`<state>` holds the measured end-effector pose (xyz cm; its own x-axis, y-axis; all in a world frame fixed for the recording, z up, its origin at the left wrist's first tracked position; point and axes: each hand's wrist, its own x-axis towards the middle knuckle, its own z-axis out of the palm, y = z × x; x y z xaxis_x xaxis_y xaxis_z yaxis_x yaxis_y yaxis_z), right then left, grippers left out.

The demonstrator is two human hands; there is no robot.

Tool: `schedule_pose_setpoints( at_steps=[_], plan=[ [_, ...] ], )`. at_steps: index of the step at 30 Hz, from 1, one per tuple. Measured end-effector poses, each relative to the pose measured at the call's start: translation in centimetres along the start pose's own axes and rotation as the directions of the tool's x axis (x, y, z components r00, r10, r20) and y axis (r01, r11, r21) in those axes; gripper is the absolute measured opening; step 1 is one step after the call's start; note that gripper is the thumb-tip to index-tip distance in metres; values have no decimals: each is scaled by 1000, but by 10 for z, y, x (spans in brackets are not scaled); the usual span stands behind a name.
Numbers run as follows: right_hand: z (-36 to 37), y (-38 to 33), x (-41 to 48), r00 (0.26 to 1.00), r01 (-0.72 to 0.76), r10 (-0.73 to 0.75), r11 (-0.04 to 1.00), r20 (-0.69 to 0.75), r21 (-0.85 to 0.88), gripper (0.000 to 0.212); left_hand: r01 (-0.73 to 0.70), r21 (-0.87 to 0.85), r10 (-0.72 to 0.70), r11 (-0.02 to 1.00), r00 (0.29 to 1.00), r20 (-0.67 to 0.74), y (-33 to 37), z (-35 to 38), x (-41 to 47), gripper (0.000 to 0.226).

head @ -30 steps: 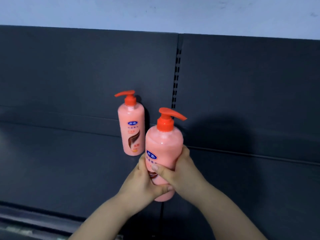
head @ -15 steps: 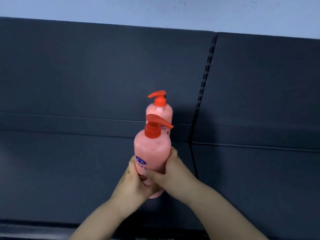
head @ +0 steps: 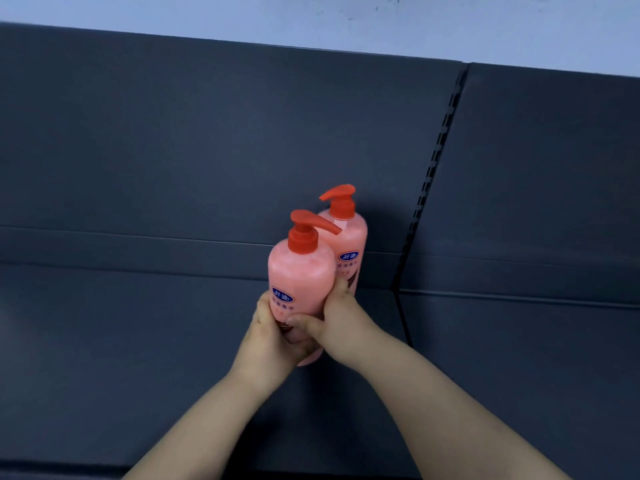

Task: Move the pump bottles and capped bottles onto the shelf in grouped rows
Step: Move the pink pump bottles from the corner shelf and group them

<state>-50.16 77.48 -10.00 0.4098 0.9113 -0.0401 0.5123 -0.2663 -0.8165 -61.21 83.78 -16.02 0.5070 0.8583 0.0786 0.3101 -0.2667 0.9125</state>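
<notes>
Dark grey shelf (head: 138, 341) fills most of frame; pale wall (head: 207, 12) strip along top. Slotted upright (head: 433, 174) runs right of centre. Left hand (head: 273, 341) and right hand (head: 341, 323) both grip front bottle (head: 299, 275) at centre. Rear bottle (head: 351, 237) stands just behind it, against the back panel.
</notes>
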Motion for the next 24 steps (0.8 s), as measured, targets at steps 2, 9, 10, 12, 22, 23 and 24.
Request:
schedule_pose_setpoints(
  at_steps=[2, 9, 10, 12, 22, 23, 24],
  plan=[
    [2, -2, 9, 1000, -23, 23, 1000, -5, -15, 82, -4, -8, 4, 1000, 1000, 0, 1, -2, 7, 76],
    [4, -5, 26, 998, -64, 62, 995, -25, -79, 82, 31, 2, -31, 1000, 999, 23, -12, -5, 27, 79],
    [4, -7, 26, 998, -67, 65, 994, -26, -82, 81, 27, 13, -28, 1000, 999, 22, -12, -6, 28, 78],
    [2, -9, 26, 997, -75, 73, 993, -25, -95, 79, 25, 49, -26, 999, 1000, 15, -10, -7, 29, 76],
    [10, 12, 9, 994, -89, 111, 881, 21, -465, 52, 246, 306, -255, 920, 967, -11, 0, 1, 11, 87],
    [8, 18, 7, 994, -73, 100, 882, 33, -466, 52, 245, 410, -278, 879, 960, 22, 2, 0, 5, 89],
    [4, 21, 5, 995, -60, 89, 885, 42, -461, 52, 223, 524, -288, 822, 957, 44, 3, -1, 0, 88]
  ],
)
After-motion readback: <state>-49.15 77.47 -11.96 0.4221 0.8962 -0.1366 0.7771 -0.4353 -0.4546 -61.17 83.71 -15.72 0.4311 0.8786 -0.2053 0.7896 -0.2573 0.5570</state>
